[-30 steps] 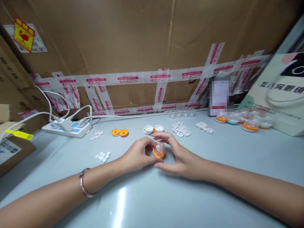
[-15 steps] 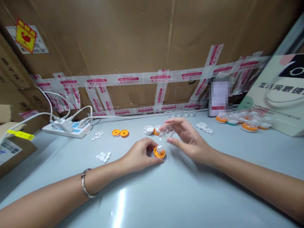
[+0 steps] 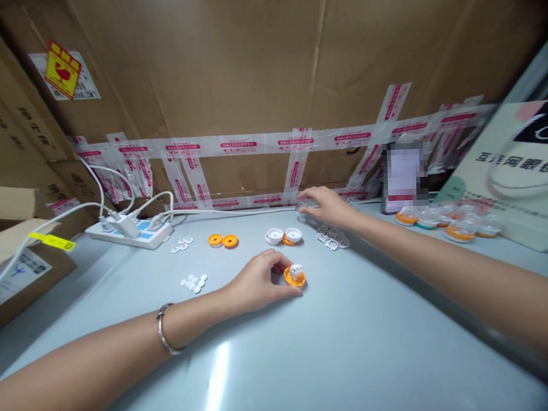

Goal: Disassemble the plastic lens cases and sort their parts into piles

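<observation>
My left hand point(image 3: 265, 279) lies on the table with its thumb and fingers closed around an orange round base point(image 3: 295, 279). On top of that base stands a small white openwork piece point(image 3: 296, 269). Far back by the cardboard, my right hand point(image 3: 325, 207) curls its fingers and thumb about a clear plastic dome point(image 3: 305, 215), which is partly hidden and hard to make out. Below the right wrist are several white openwork pieces point(image 3: 332, 237). White round cups point(image 3: 293, 235) sit between the hands, with orange ones beneath.
Two orange rings point(image 3: 230, 241) and several white discs point(image 3: 194, 284) are to the left. A power strip point(image 3: 131, 233) with cables stands at the back left. At right are a phone point(image 3: 404, 178), several domed pieces point(image 3: 460, 230) and a printed bag point(image 3: 511, 179).
My right hand has moved with the clear dome from beside the orange base to the back of the table. The left hand keeps its hold. The view has shifted slightly.
</observation>
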Tool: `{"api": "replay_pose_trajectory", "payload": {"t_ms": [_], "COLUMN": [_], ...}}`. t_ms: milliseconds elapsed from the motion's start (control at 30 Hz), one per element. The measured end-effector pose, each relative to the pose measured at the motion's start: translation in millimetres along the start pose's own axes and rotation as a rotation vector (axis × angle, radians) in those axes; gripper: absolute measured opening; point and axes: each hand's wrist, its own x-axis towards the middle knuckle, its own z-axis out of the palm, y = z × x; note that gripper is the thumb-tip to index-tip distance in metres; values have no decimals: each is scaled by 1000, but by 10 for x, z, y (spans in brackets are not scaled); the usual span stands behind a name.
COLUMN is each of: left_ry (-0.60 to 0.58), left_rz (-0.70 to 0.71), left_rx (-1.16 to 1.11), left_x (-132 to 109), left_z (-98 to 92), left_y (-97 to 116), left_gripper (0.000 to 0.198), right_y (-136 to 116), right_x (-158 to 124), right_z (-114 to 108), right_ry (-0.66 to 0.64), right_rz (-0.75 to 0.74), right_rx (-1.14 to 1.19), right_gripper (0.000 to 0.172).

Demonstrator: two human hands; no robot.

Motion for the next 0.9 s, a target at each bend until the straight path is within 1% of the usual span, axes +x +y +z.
{"api": "replay_pose_trajectory", "payload": {"t_ms": [67,133,267,333,400,467,500,533,600,667,700,800,900], "left_ry": [-1,-1,-3,-1,0,0,2,2,3,2,2,17,33], "left_rz": [3,8,14,15,20,22,22,24,35,57,68,72,54], "left_rx": [2,8,-1,-4,-2,3,10,20,38,43,42,50,71], "left_x": [1,3,8,11,12,12,13,13,15,17,17,19,19], "left_z": [-3,-6,-2,1,3,3,3,3,3,6,9,19,34], "left_y": [-6,-11,-18,-20,-22,-25,-26,-27,-25,-20,-16,-2,10], "left_gripper": [29,29,28,28,28,28,29,30,31,30,29,30,28], "right_y": [15,46,133,118,9,-201,-331,-467,-721,-901,-957,-1016,-1012], "right_x": [41,62,96,97,40,-110,-223,-355,-640,-888,-978,-1093,-1080], "right_z": [60,101,138,119,59,-33,-81,-126,-186,-195,-183,-120,-76], "right_ry": [-58,-79,-82,-64,6,94,111,97,-15,-84,-112,-155,-122], "right_rz": [-10,-10,7,26,28,-3,-31,-52,-81,-54,-26,72,77], "right_rx": [-89,-127,-124,-126,-51,146,278,382,524,573,590,619,555], "right_gripper": [26,27,28,31,30,24,21,20,18,15,17,18,9]}}
